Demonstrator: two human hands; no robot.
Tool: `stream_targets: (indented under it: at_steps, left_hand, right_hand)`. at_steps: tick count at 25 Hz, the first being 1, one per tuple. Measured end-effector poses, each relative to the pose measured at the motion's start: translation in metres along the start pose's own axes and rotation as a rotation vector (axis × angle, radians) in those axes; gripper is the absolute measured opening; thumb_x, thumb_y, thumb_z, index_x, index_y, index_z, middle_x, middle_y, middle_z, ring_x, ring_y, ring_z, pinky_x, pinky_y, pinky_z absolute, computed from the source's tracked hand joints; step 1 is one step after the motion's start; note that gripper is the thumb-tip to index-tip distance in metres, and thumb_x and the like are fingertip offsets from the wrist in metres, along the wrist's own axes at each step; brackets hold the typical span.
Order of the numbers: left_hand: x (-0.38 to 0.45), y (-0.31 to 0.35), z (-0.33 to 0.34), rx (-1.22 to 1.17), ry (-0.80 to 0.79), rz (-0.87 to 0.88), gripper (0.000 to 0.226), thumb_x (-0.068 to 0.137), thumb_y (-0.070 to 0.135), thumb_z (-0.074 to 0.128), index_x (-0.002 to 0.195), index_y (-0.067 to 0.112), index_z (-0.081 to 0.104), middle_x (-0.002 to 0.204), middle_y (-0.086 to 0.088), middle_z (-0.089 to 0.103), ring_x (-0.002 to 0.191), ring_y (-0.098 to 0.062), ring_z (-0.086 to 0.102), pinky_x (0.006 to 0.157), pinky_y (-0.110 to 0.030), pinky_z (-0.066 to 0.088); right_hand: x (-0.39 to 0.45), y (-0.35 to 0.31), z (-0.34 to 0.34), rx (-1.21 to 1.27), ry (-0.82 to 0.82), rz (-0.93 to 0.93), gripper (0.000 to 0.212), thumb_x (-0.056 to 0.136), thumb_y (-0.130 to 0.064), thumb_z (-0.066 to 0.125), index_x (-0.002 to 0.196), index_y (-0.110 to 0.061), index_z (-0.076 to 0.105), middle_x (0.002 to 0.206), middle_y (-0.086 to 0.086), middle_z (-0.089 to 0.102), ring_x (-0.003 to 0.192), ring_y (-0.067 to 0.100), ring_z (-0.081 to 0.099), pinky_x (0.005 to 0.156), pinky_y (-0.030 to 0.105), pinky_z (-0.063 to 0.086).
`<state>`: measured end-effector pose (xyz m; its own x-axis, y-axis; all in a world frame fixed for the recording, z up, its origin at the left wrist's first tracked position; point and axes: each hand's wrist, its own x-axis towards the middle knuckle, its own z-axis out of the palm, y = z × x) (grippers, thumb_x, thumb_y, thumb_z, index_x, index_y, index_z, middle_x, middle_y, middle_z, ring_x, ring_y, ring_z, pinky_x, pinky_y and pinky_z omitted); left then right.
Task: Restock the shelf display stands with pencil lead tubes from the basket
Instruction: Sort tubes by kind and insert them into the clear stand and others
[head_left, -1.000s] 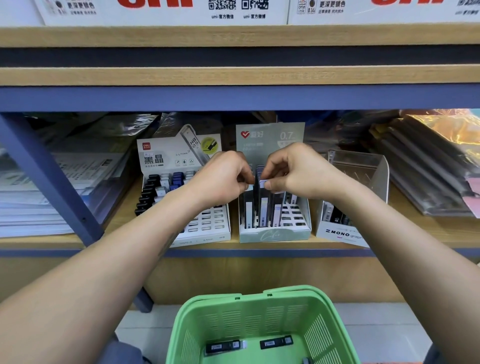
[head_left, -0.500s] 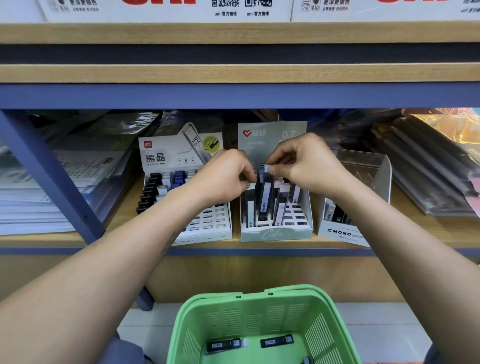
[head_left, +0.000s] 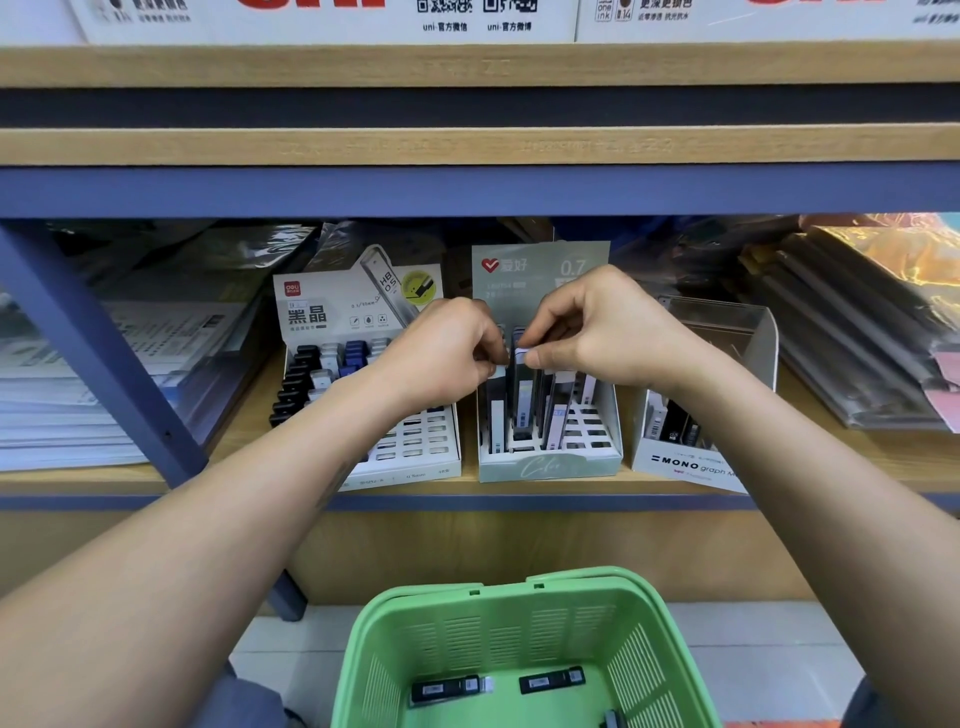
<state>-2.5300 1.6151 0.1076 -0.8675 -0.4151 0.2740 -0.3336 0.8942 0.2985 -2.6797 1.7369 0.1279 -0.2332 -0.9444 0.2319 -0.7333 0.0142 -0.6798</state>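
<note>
A grey-green 0.7 display stand (head_left: 549, 465) sits mid-shelf with several lead tubes (head_left: 521, 400) standing in its slots. My left hand (head_left: 447, 348) and my right hand (head_left: 597, 332) meet over its back rows, both pinching the tops of upright tubes. How many tubes each hand holds is hidden by the fingers. Below, a green basket (head_left: 524, 613) holds two black lead tubes (head_left: 445, 690) lying flat, with a third at the bottom edge.
A white 0.5 stand (head_left: 363, 332) with black, white and blue tubes stands left of the hands. A MONO stand (head_left: 691, 462) with a clear back stands to the right. Stacked plastic folders (head_left: 852, 332) fill both shelf ends. A blue upright post (head_left: 98, 358) slants at left.
Both hands rose slightly half a second ago with the tubes tilted, then came back down; the tubes now stand straighter in the slots.
</note>
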Motion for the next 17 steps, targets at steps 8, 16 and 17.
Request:
stream_targets:
  at_steps: [8,16,17]
  left_hand:
    - [0.0,0.001,-0.001,0.009,-0.002,0.01,0.019,0.085,0.004,0.071,0.099,0.014,0.08,0.104,-0.001,0.072,0.092,-0.018,0.066,0.084,-0.029,0.053]
    - [0.002,-0.002,0.002,-0.007,0.007,-0.012,0.016,0.085,0.007,0.073,0.096,0.016,0.08,0.104,0.001,0.07,0.095,-0.015,0.066,0.091,-0.033,0.054]
    - [0.002,-0.002,0.002,-0.01,0.006,-0.014,0.016,0.085,0.007,0.073,0.096,0.017,0.08,0.104,0.002,0.07,0.095,-0.015,0.066,0.091,-0.033,0.054]
  right_hand:
    - [-0.001,-0.002,-0.001,0.014,-0.105,-0.022,0.009,0.077,-0.005,0.085,0.083,-0.011,0.08,0.074,-0.006,0.076,0.07,0.009,0.072,0.067,0.017,0.056]
    - [0.001,0.013,-0.001,-0.029,-0.015,-0.014,0.008,0.079,-0.011,0.085,0.085,-0.015,0.081,0.078,-0.003,0.077,0.076,0.012,0.073,0.079,0.032,0.061]
    - [0.002,0.016,0.003,-0.082,-0.006,-0.025,0.007,0.081,-0.013,0.084,0.085,-0.017,0.081,0.08,-0.006,0.076,0.076,0.007,0.072,0.08,0.031,0.061]
